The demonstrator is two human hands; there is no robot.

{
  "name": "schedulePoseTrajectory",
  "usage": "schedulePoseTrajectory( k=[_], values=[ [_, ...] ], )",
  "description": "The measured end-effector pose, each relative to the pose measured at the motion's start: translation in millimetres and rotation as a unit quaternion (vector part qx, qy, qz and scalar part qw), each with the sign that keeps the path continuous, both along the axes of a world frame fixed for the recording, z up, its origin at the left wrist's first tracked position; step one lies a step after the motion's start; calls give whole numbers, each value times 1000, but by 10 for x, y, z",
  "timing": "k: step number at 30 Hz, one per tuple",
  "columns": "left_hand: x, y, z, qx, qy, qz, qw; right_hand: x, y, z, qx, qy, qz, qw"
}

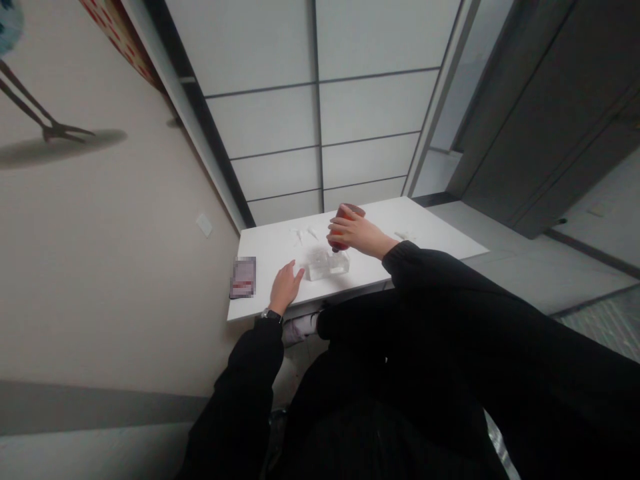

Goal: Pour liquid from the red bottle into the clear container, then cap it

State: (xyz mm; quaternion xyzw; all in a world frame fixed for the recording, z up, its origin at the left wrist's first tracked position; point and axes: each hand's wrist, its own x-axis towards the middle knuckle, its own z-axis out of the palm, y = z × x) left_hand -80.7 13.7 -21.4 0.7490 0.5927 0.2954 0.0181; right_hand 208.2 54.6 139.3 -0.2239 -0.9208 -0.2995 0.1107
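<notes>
Gripping a red bottle [341, 244], the right hand [356, 233] holds its long body slanted, tip down, toward the clear box [326, 269]. From here, the left hand [286, 285] looks loose and empty, just left of the box.

No text, brand, number or sign can be read anywhere. The flat item [243, 277] at the left edge of the white counter [270, 243] is blurred into coarse squares, its reddish band included, so any print there cannot be made out, and the red bottle [341, 243], partly covered by the right hand [363, 235] holding it, shows no legible label. The clear container [327, 268] near the counter's front edge and the dark watch [273, 315] behind the left hand [287, 287] yield no readable lettering either.
</notes>
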Motion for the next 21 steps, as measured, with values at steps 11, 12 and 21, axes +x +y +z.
schedulePoseTrajectory(
  k=[11,12,21],
  values=[
    [-50,19,-64,-24,-27,-16,999,608,70,-391,-239,353,-137,894],
    [-57,20,-68,-29,-30,-18,999,655,80,-475,-253,390,-146,873],
    [-111,21,-49,-47,-83,-34,995,681,263,-1194,-328,636,-137,685]
  ],
)
